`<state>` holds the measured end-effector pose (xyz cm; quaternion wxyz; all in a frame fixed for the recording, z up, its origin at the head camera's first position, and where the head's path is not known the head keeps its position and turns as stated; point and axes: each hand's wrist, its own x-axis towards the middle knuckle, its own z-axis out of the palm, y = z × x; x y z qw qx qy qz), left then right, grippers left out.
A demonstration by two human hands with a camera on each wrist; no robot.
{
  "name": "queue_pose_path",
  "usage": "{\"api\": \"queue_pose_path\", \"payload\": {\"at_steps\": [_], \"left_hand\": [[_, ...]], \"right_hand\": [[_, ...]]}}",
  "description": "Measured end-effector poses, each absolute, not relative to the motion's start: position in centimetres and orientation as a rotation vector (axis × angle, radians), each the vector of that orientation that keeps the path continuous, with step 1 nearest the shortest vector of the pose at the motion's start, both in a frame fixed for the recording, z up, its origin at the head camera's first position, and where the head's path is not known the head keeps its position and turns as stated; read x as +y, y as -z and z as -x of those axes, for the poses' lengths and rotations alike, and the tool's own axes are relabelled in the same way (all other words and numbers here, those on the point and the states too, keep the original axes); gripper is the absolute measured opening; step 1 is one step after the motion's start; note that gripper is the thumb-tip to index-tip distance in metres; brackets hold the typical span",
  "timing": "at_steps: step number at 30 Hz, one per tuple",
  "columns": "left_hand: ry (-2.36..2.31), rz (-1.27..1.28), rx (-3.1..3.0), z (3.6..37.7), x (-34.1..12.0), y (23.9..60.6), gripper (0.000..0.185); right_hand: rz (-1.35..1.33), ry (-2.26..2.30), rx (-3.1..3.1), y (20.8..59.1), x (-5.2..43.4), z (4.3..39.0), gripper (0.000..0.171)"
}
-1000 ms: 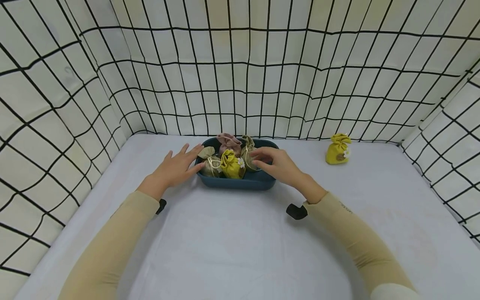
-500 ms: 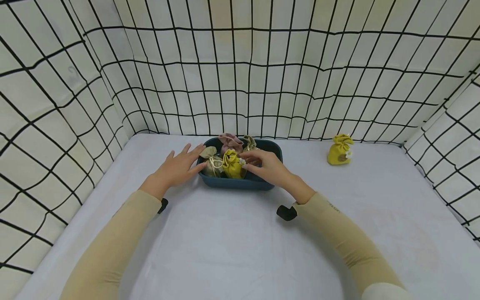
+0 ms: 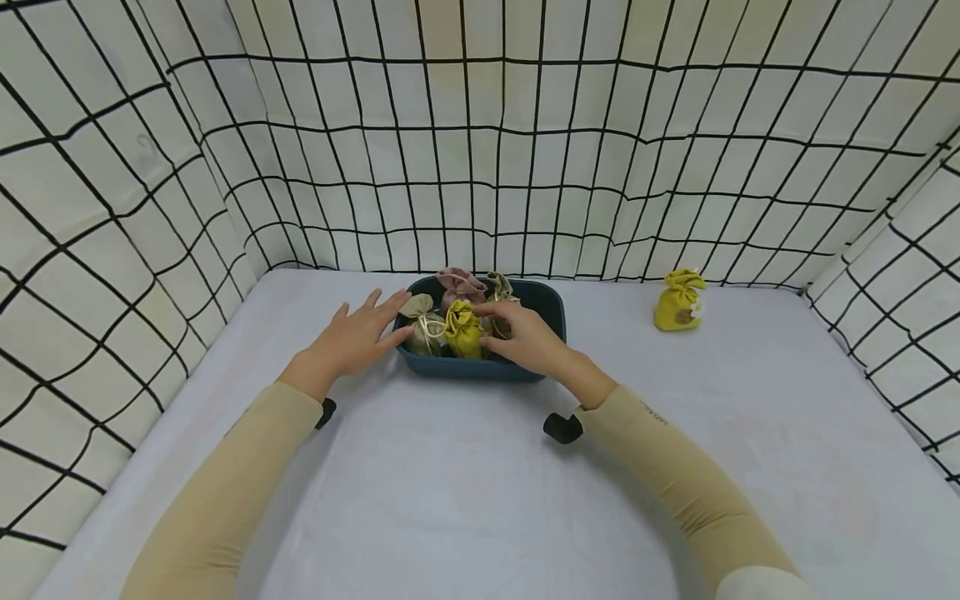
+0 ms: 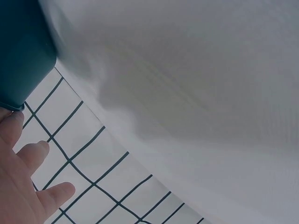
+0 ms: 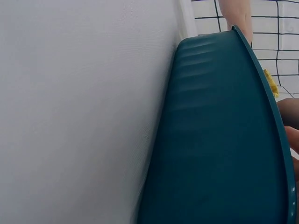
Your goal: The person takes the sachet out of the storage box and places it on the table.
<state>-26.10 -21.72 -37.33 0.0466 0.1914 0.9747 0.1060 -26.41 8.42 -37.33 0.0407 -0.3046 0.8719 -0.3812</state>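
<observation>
A dark teal tub [image 3: 480,368] stands at the back middle of the white table and holds several small drawstring pouches: beige [image 3: 420,327], yellow [image 3: 461,331], pink [image 3: 459,285] and olive [image 3: 498,287]. My left hand [image 3: 358,335] lies flat beside the tub's left end, fingers straight, tips touching the rim by the beige pouch. My right hand [image 3: 504,327] reaches over the tub's front rim, its fingers curled on the yellow pouch's right side. The left wrist view shows the tub corner [image 4: 23,51] and my fingers [image 4: 28,186]. The tub wall [image 5: 219,140] fills the right wrist view.
A second yellow pouch [image 3: 678,300] stands alone on the table at the back right. White cloth walls with a black grid [image 3: 480,167] close in the table at the back, left and right. The white table surface [image 3: 480,500] stretches toward me.
My right hand has moved left inside the tub, from the olive pouch to the yellow pouch, and now covers its flower. The left hand has stayed put.
</observation>
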Motion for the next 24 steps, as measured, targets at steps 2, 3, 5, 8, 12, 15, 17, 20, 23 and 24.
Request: {"api": "queue_pose_path", "payload": {"at_steps": [2,3,5,8,12,15,17,20,23,24], "left_hand": [[-0.325,-0.585,2.976,26.1,-21.7,37.3,0.075],[-0.325,-0.585,2.976,26.2,-21.7,37.3,0.075],[-0.320,-0.584,2.978,26.2,-21.7,37.3,0.075],[-0.317,-0.584,2.978,26.2,-21.7,37.3,0.075],[-0.322,-0.585,2.977,26.1,-21.7,37.3,0.075],[-0.320,-0.586,2.975,26.1,-21.7,37.3,0.074],[-0.317,-0.588,2.974,26.0,-21.7,37.4,0.074],[-0.316,-0.588,2.975,26.0,-21.7,37.4,0.073],[-0.324,-0.593,2.979,26.0,-21.7,37.3,0.074],[-0.328,-0.595,2.981,26.0,-21.7,37.3,0.074]], "right_hand": [[0.935,1.147,2.670,37.3,8.3,26.5,0.052],[0.939,1.135,2.671,37.3,8.2,26.5,0.053],[0.942,1.125,2.665,37.2,8.1,26.6,0.055],[0.936,1.111,2.649,37.2,7.8,26.9,0.059],[0.926,1.082,2.631,37.1,7.4,27.2,0.064],[0.932,1.042,2.623,37.0,7.2,27.3,0.066],[0.931,1.005,2.622,37.0,7.0,27.4,0.067],[0.926,0.957,2.618,37.0,6.8,27.4,0.071],[0.924,0.927,2.619,37.0,6.8,27.4,0.073],[0.920,0.921,2.617,37.0,6.8,27.3,0.073]]}}
